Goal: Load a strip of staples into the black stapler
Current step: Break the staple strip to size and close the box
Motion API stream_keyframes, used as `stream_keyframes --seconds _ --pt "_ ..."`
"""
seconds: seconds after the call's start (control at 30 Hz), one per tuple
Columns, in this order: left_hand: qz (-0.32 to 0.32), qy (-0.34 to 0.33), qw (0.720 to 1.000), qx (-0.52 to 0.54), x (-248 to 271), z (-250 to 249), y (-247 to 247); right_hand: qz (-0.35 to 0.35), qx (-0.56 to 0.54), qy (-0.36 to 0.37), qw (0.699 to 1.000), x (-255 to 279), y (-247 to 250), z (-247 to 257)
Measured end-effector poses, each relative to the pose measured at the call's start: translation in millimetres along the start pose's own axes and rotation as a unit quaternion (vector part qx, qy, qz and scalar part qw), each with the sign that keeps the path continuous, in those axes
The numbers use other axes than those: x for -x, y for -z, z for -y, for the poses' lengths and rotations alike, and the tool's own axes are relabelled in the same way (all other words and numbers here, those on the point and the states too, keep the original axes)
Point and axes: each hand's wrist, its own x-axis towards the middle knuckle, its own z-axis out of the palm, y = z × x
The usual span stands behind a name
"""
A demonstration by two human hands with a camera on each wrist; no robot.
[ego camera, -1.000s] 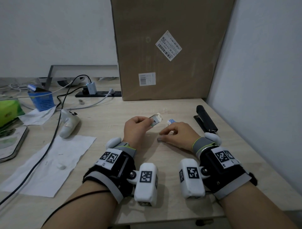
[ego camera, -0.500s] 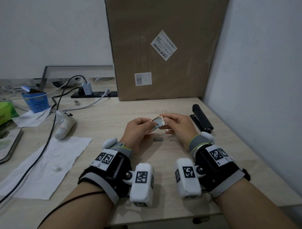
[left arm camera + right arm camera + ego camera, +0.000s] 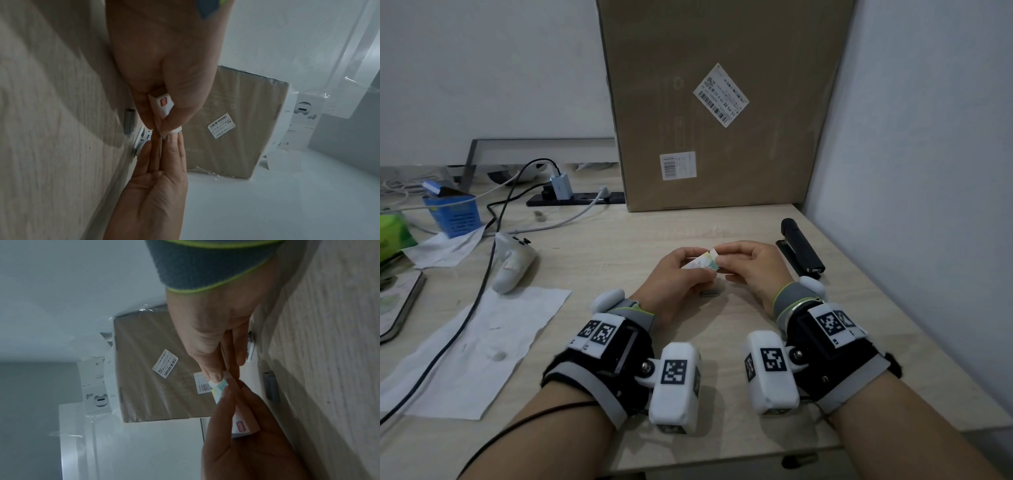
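You're closing the box (image 3: 700, 264): left hand (image 3: 677, 281) gripping it, right hand (image 3: 751, 265) pinching its flap. Next, picking up the strip (image 3: 710, 293) for the stapler (image 3: 800, 247).

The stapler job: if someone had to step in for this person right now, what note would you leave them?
Left hand: grips the small staple box.
Right hand: pinches the box's end; closing or opening it, I cannot tell.
Staple strip: lies loose on the desk, below the hands.
Black stapler: on the desk to the right, untouched.
Done: a strip is out.
Left: put the box down, open the stapler, load the strip, shut it.
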Motion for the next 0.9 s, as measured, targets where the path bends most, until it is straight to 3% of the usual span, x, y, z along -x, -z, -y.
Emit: stream_keyframes --seconds 0.17,0.33,0.47,0.6,0.73,0.9 --pt "-0.007 0.016 0.999 0.031 1 -3 -6 0.005 0.011 0.017 1.0 1 -1 2" --pt "0.031 0.049 0.995 0.082 11 -18 -11 0.109 0.055 0.026 0.992 1 -5 -1" --pt "0.057 0.049 0.992 0.105 11 -19 -17 0.048 0.125 0.058 0.989 -2 -2 -5" --pt "0.018 0.018 0.998 0.049 8 -11 -12 0.017 0.135 0.093 0.986 0 -2 -3" --pt "-0.086 -0.045 0.994 -0.043 -3 -4 -4 0.02 0.15 0.104 0.983 0 1 -2" --pt "-0.222 -0.094 0.938 -0.249 -12 -1 15 -0.156 0.236 0.125 0.951 -9 13 -6"
